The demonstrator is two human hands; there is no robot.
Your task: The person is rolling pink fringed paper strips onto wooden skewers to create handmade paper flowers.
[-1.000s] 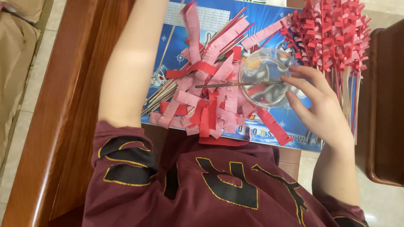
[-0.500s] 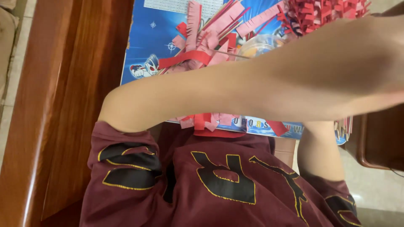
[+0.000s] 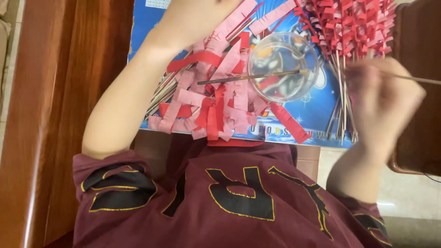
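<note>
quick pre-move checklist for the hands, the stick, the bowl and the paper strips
1. Right hand has a thin stick in its grip: ok, though the hand is blurred.
2. Left hand on the fringed paper strips: cannot tell, the hand is cut off at the top edge.
3. Clear bowl upright on the blue board: ok.
4. Brush lying across the bowl rim: ok, no hand touches it.
5. Finished red fringed sticks bundled apart from the loose strips: ok.
6. What is in the bowl: cannot tell.
</note>
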